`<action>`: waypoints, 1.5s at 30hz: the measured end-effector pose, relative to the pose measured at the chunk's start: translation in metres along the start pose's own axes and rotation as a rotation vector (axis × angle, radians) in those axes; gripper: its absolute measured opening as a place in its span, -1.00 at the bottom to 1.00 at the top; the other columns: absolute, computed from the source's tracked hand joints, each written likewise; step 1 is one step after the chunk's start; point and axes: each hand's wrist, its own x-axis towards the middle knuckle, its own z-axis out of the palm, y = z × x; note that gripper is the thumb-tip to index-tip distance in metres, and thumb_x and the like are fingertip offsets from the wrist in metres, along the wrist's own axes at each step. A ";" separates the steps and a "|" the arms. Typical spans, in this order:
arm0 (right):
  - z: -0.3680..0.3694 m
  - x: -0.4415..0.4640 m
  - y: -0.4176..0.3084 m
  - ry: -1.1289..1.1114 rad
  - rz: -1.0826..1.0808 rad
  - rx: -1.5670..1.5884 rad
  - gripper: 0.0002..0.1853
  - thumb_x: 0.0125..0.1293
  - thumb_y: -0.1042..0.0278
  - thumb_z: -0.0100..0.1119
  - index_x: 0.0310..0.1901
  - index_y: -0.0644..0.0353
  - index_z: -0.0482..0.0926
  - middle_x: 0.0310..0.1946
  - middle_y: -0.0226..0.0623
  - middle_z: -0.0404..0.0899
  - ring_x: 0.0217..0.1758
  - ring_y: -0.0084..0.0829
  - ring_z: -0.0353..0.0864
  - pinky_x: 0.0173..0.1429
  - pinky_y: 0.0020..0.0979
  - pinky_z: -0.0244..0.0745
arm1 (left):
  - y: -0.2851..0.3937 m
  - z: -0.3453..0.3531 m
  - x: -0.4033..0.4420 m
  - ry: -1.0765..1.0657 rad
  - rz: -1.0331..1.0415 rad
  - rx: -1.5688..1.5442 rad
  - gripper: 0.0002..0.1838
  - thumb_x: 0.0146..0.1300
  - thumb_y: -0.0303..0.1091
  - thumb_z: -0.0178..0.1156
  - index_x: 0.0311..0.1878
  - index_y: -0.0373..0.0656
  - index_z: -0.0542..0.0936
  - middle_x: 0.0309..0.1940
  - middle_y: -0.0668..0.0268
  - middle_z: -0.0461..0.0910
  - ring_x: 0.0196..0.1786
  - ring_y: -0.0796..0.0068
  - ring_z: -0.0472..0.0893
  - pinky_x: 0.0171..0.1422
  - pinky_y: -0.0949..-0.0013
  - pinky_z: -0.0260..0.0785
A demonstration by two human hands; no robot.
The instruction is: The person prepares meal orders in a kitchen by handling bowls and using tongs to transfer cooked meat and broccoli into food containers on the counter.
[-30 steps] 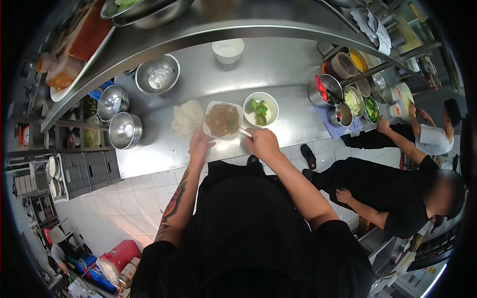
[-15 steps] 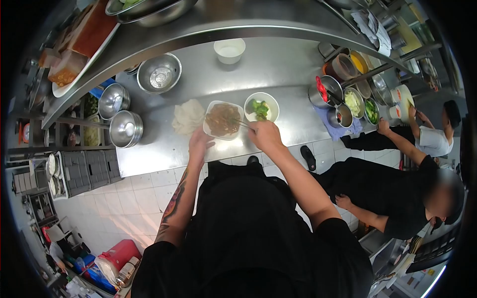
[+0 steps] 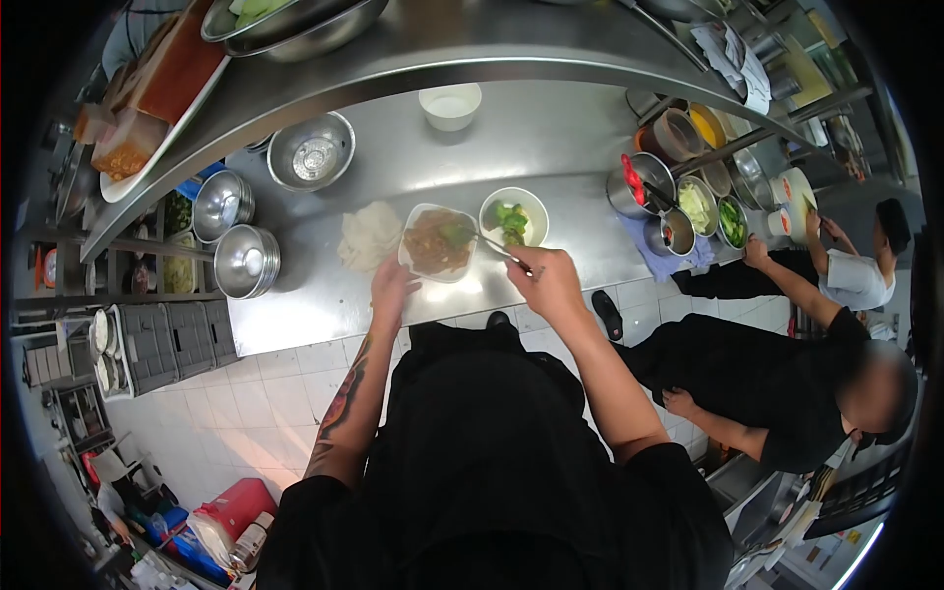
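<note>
My left hand (image 3: 392,288) is closed at the lower left side of a white square bowl (image 3: 410,258), steadying it on the steel counter. Brownish food, looking like meat strips in sauce (image 3: 436,246), fills this bowl, with some green at its right side. In my right hand (image 3: 547,282) are slim metal tongs (image 3: 495,244), their tips over the right edge of the square bowl, by the green. Just right of it, a white round bowl (image 3: 539,208) contains green vegetable pieces (image 3: 511,222). A crumpled whitish cloth (image 3: 369,236) lies close on the left.
Steel bowls (image 3: 248,260) are stacked at the left, near a larger steel bowl (image 3: 312,150). A white bowl (image 3: 451,106) stands farther back. Containers of ingredients (image 3: 694,205) line the right end. A steel shelf (image 3: 472,61) overhangs the back. Two people in dark clothes (image 3: 728,379) are on the right.
My right hand has shifted slightly right and toward me, with the tongs turned. More green shows in the square bowl, and less in the round one. My left hand stays at the square bowl.
</note>
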 end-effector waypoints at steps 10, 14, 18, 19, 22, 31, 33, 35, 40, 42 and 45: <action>-0.031 -0.006 0.033 0.025 0.064 -0.126 -0.73 0.21 0.39 0.31 -0.05 0.24 0.70 -0.41 0.00 0.70 -0.36 0.01 0.70 -0.23 -0.15 0.56 | -0.005 -0.008 0.013 0.023 0.067 0.066 -0.60 0.47 -0.46 0.05 0.34 -0.12 0.47 -0.07 0.39 0.58 -0.05 0.58 0.58 -0.02 0.41 0.58; -0.004 0.002 0.018 0.018 0.024 -0.069 -0.76 0.23 0.34 0.28 -0.08 0.18 0.69 -0.38 -0.05 0.72 -0.30 0.02 0.70 -0.13 -0.06 0.58 | -0.012 -0.026 0.034 -0.030 0.151 0.176 -0.63 0.46 -0.45 0.06 0.30 -0.14 0.49 0.05 0.35 0.64 0.02 0.59 0.61 -0.01 0.43 0.56; 0.027 0.014 0.010 -0.110 -0.018 -0.180 -0.79 0.23 0.32 0.26 -0.14 0.21 0.68 -0.38 -0.07 0.70 -0.28 0.02 0.69 -0.11 -0.02 0.59 | 0.007 -0.029 0.050 -0.140 0.113 0.256 -0.64 0.47 -0.44 0.06 0.30 -0.14 0.51 0.02 0.37 0.66 -0.03 0.60 0.63 -0.01 0.44 0.56; 0.031 0.019 0.005 -0.115 -0.010 -0.191 -0.80 0.23 0.33 0.25 -0.15 0.21 0.68 -0.37 -0.06 0.70 -0.28 0.02 0.70 -0.12 -0.02 0.59 | 0.007 -0.030 0.054 -0.133 0.114 0.255 -0.64 0.47 -0.44 0.06 0.30 -0.14 0.51 0.02 0.37 0.66 -0.03 0.60 0.63 -0.01 0.44 0.56; 0.036 0.027 -0.004 -0.141 -0.052 -0.204 -0.82 0.22 0.35 0.25 -0.20 0.22 0.69 -0.37 -0.03 0.70 -0.26 0.02 0.70 -0.11 -0.03 0.59 | 0.010 -0.031 0.057 -0.141 0.130 0.231 -0.64 0.48 -0.42 0.06 0.29 -0.15 0.52 0.02 0.38 0.66 -0.04 0.61 0.64 -0.02 0.45 0.58; 0.058 0.041 0.009 -0.191 -0.015 -0.300 -0.83 0.20 0.33 0.24 -0.35 0.25 0.72 -0.39 0.05 0.69 -0.25 0.07 0.70 -0.07 0.00 0.59 | -0.005 -0.031 0.049 -0.062 0.111 0.193 -0.63 0.49 -0.38 0.09 0.31 -0.17 0.49 0.00 0.38 0.65 -0.06 0.59 0.65 -0.07 0.46 0.60; 0.062 0.042 0.009 -0.174 -0.012 -0.301 -0.82 0.20 0.33 0.23 -0.36 0.25 0.72 -0.40 0.05 0.69 -0.26 0.07 0.71 -0.07 0.00 0.59 | -0.004 -0.031 0.044 -0.046 0.080 0.224 -0.64 0.50 -0.37 0.08 0.30 -0.18 0.50 0.01 0.38 0.65 -0.04 0.59 0.64 -0.07 0.46 0.59; 0.068 0.045 0.009 -0.177 0.002 -0.311 -0.83 0.20 0.34 0.22 -0.38 0.25 0.71 -0.42 0.04 0.68 -0.28 0.08 0.70 -0.08 0.00 0.59 | -0.003 -0.031 0.040 -0.052 0.081 0.225 -0.64 0.50 -0.37 0.08 0.30 -0.18 0.50 0.01 0.37 0.65 -0.03 0.59 0.64 -0.07 0.46 0.59; 0.072 0.044 0.014 -0.161 -0.049 -0.290 -0.86 0.19 0.37 0.21 -0.40 0.23 0.70 -0.42 0.03 0.68 -0.30 0.07 0.69 -0.12 0.01 0.58 | -0.002 -0.031 0.036 -0.085 0.079 0.224 -0.65 0.51 -0.37 0.07 0.30 -0.17 0.50 0.01 0.36 0.65 -0.03 0.57 0.64 -0.04 0.46 0.56; 0.057 0.037 0.007 -0.163 -0.066 -0.278 -0.87 0.19 0.38 0.21 -0.40 0.21 0.70 -0.43 0.03 0.67 -0.31 0.07 0.69 -0.14 0.01 0.57 | 0.001 -0.030 0.030 -0.069 0.082 0.228 -0.64 0.50 -0.36 0.08 0.30 -0.17 0.49 0.03 0.35 0.65 -0.01 0.57 0.63 -0.03 0.45 0.55; 0.042 0.020 0.002 -0.139 -0.085 -0.216 -0.90 0.18 0.41 0.22 -0.38 0.20 0.69 -0.45 -0.02 0.66 -0.34 0.05 0.67 -0.19 0.00 0.56 | 0.006 -0.031 0.022 -0.062 0.068 0.222 -0.63 0.50 -0.36 0.08 0.31 -0.17 0.49 0.05 0.33 0.65 0.00 0.57 0.61 -0.01 0.46 0.54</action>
